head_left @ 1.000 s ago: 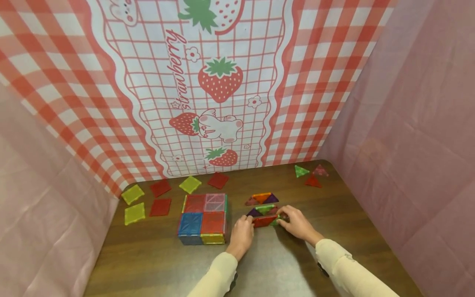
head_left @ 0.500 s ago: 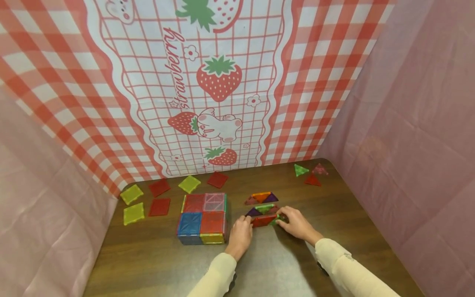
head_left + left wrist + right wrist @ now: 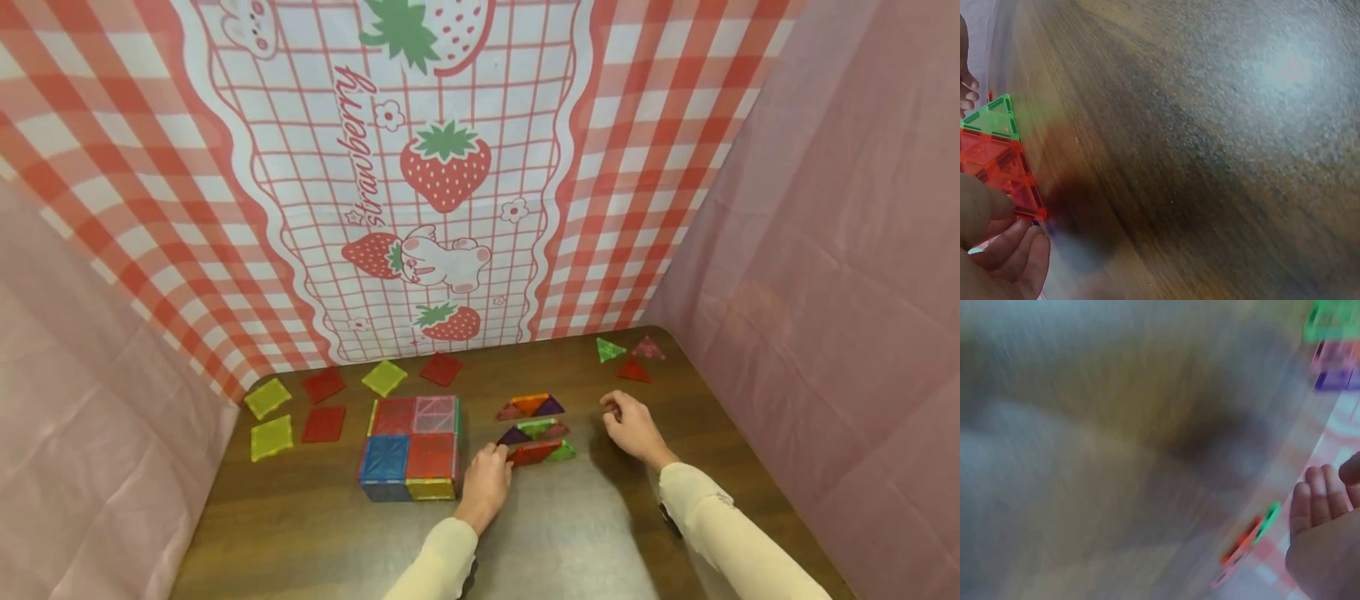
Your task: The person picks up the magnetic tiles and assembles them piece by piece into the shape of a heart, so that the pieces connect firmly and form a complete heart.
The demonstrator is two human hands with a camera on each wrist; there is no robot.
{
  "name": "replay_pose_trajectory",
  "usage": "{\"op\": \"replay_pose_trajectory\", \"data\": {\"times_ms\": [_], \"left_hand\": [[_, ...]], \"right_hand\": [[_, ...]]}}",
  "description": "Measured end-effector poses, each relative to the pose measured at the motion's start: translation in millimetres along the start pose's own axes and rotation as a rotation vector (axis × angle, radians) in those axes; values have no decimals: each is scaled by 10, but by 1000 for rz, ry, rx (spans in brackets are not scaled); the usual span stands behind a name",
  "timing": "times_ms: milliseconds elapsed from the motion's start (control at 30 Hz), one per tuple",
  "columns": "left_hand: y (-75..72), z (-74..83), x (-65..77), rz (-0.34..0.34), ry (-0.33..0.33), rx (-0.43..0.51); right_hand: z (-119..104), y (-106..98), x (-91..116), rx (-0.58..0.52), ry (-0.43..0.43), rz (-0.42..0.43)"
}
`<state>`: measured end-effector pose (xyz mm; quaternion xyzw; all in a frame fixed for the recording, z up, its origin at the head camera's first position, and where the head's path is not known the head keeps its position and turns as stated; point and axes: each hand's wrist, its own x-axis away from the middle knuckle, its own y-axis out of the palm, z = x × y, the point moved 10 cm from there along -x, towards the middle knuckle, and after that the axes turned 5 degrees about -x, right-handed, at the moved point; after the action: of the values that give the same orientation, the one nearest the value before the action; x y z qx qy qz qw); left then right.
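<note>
- Head view, nearest: the left hand pinches the red end of the front strip between thumb and fingers, as the left wrist view also shows; the strip runs rightward from this hand to a green triangle.
- Just left of the left hand, a block of square tiles stands on the table.
- The right hand, fingers loosely bent, holds nothing, apart from the strips on its left.
- Beyond the front strip, ahead and right of the left hand, lie a purple-green-red middle strip and a back strip with an orange centre.
- Ahead of the right hand: green, pink and red triangles.
- Well left and ahead of the left hand: three yellow squares and three red squares.
- Farthest, ahead of both hands: a strawberry-print cloth.
</note>
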<state>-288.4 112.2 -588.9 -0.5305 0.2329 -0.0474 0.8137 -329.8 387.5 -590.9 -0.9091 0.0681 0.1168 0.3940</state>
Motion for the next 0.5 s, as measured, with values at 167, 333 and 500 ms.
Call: {"op": "replay_pose_trajectory", "data": {"times_ms": [167, 333, 500], "left_hand": [[4, -14, 19, -1, -5, -21], [-12, -4, 16, 28, 8, -67], [-11, 3, -16, 35, 13, -102]], "right_hand": [[402, 5, -237, 155, 183, -156], [560, -23, -444, 198, 308, -232], [597, 26, -554, 236, 355, -326]]}}
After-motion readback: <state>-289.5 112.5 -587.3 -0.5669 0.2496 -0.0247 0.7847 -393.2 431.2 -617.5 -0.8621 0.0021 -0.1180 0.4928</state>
